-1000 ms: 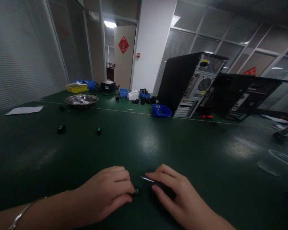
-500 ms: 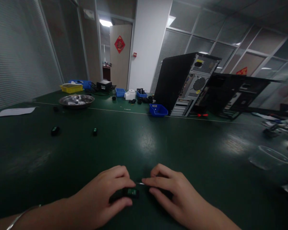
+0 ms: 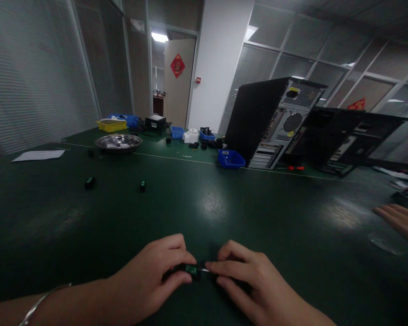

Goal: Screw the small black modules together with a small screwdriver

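Note:
A small black case with a green circuit board (image 3: 191, 270) is pinched between the thumb and fingers of my left hand (image 3: 163, 267). Just to the right, my right hand (image 3: 246, 274) is closed on a thin metal rod (image 3: 204, 270), and only a short bright length of it shows. The rod's left end reaches the side of the case; whether it goes in cannot be seen. My right fingers hide the rest of the rod. Two similar black pieces with green tops, one on the left (image 3: 89, 183) and one nearer the middle (image 3: 143, 185), lie farther back on the green table (image 3: 177, 213).
A metal dish (image 3: 119, 143), a yellow tray (image 3: 111, 125) and a white sheet (image 3: 39, 155) are at the back left. A blue bin (image 3: 231, 159) stands beside a black computer tower (image 3: 255, 117). Another person's hand (image 3: 403, 222) is at the right, near a clear container (image 3: 384, 243).
The gap between the metal rod and the black case has closed, and my left thumb has come up against the case. Another person's hand has entered from the right. The view has shifted slightly.

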`<state>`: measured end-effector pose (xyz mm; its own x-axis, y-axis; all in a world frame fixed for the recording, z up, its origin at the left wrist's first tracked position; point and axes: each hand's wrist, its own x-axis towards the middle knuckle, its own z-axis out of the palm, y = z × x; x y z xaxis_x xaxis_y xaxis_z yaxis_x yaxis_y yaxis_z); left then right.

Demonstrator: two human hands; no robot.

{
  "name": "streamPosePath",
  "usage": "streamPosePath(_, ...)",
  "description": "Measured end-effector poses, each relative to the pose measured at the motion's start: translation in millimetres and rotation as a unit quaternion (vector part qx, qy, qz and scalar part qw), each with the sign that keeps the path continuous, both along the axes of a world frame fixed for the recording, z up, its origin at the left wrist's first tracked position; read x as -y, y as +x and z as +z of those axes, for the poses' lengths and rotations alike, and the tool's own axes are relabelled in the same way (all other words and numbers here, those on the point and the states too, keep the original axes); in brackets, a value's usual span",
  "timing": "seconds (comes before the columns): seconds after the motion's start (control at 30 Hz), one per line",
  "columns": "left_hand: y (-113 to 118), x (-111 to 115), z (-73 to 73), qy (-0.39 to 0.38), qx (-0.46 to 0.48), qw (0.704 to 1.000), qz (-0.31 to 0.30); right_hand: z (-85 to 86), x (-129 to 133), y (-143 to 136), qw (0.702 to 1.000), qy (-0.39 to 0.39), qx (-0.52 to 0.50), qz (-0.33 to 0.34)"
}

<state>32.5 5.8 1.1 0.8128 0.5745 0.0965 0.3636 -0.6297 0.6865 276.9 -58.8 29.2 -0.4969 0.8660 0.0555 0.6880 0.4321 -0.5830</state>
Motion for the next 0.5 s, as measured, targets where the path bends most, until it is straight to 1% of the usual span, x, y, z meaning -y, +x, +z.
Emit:
streamPosePath(0.3,1.7,1.3,3.3,-0.021,-0.004,1.000,0.020,-3.9,-0.8,0.1,1.000,0.007,0.000,0.007)
streamPosePath(0.5,1.9,1.3,-0.2,-0.056,0.014,0.998,0.027,-3.6,0.7,-1.0,1.000,0.003,-0.017,0.005)
